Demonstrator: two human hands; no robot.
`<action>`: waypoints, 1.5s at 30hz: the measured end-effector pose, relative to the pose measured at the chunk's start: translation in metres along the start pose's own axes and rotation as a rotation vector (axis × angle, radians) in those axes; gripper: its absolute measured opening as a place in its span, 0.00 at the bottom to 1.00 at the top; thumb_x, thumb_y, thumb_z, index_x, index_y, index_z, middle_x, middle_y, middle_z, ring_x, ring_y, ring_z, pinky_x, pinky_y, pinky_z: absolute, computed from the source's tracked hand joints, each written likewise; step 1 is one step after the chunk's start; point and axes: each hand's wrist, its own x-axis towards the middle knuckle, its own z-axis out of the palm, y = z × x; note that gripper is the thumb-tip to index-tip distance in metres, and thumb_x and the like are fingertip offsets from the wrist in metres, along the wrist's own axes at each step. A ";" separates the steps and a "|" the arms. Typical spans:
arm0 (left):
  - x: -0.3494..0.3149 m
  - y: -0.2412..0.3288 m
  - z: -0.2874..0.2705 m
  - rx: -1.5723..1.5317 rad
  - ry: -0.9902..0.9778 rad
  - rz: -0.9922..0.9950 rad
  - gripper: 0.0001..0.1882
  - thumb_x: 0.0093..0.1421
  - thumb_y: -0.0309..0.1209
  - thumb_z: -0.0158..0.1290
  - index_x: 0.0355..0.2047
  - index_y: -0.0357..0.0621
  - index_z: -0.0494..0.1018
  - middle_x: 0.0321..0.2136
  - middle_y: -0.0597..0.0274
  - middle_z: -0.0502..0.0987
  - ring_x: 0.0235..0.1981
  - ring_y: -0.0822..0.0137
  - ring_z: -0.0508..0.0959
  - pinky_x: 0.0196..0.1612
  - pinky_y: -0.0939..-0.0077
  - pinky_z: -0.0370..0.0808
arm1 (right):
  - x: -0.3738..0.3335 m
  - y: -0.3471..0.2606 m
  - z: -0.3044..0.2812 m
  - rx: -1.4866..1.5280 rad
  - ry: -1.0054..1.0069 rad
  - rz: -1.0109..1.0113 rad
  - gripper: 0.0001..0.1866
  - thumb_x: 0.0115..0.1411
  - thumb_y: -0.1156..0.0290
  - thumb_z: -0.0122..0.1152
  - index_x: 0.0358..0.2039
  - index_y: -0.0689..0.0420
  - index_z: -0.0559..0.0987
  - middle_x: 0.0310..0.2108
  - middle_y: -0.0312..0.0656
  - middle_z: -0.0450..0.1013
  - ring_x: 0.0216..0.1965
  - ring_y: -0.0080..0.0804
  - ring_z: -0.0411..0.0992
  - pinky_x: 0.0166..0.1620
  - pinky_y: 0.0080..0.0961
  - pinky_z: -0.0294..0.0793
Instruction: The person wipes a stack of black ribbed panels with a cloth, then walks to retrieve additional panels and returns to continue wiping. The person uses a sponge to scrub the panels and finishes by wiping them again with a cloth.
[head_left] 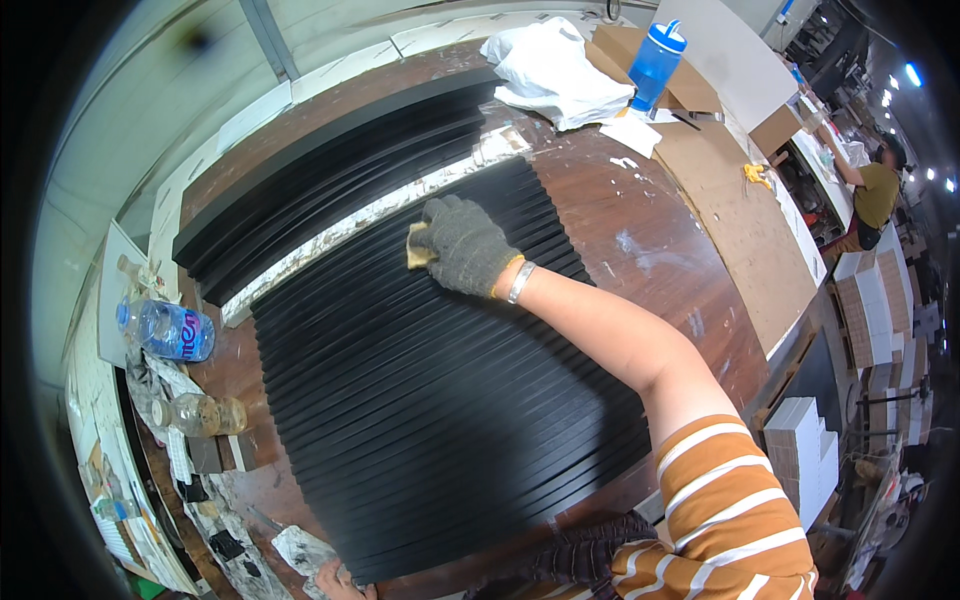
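My right hand [463, 247] wears a dark grey knit glove with a yellow cuff and is closed on a small tan pad [417, 246]. It presses the pad against the far part of a wide row of black slats [430, 370] lying side by side on the brown table [650, 240]. My bare left hand [343, 580] shows only partly at the lower edge, by the near left corner of the slats. How its fingers are set is unclear. A whitish crumpled thing [302, 550] lies beside it.
Beyond a paint-crusted white bar [370, 212] lie stacked black strips [330, 165]. Clear bottles [178, 330] stand at left. A blue bottle [657, 65], white cloth [555, 70] and cardboard [740, 220] occupy the far right. Another person [872, 195] works at a distant table.
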 end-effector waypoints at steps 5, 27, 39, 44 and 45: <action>-0.006 -0.008 0.008 -0.005 0.007 -0.004 0.40 0.49 0.39 0.68 0.61 0.38 0.69 0.61 0.38 0.69 0.64 0.30 0.63 0.68 0.33 0.57 | -0.039 0.067 -0.022 -0.131 0.023 0.369 0.16 0.56 0.58 0.70 0.43 0.48 0.88 0.43 0.49 0.77 0.47 0.50 0.76 0.53 0.43 0.75; -0.001 -0.003 0.006 -0.022 0.022 -0.006 0.39 0.50 0.39 0.68 0.61 0.38 0.70 0.61 0.40 0.70 0.64 0.33 0.64 0.68 0.34 0.56 | -0.104 0.124 -0.077 -0.097 0.166 0.653 0.19 0.58 0.50 0.68 0.43 0.49 0.87 0.45 0.50 0.80 0.53 0.51 0.75 0.55 0.45 0.75; -0.004 -0.003 0.006 -0.027 0.053 0.012 0.37 0.51 0.37 0.67 0.60 0.37 0.70 0.60 0.37 0.70 0.62 0.32 0.65 0.67 0.34 0.58 | -0.088 0.091 -0.075 -0.131 0.069 0.366 0.12 0.55 0.67 0.69 0.42 0.49 0.87 0.43 0.51 0.78 0.49 0.53 0.76 0.53 0.44 0.76; -0.005 -0.009 0.010 0.000 0.016 0.001 0.37 0.52 0.37 0.67 0.60 0.35 0.69 0.59 0.35 0.70 0.61 0.31 0.66 0.66 0.33 0.60 | -0.092 0.092 -0.077 -0.461 0.028 0.593 0.10 0.54 0.72 0.66 0.38 0.56 0.86 0.44 0.50 0.77 0.51 0.50 0.75 0.54 0.45 0.75; -0.005 -0.009 0.010 -0.005 0.030 0.007 0.38 0.52 0.38 0.67 0.61 0.35 0.69 0.59 0.36 0.70 0.62 0.32 0.66 0.66 0.33 0.60 | -0.094 0.094 -0.078 -0.474 0.062 0.595 0.10 0.54 0.72 0.67 0.37 0.58 0.85 0.44 0.50 0.77 0.50 0.51 0.75 0.54 0.45 0.75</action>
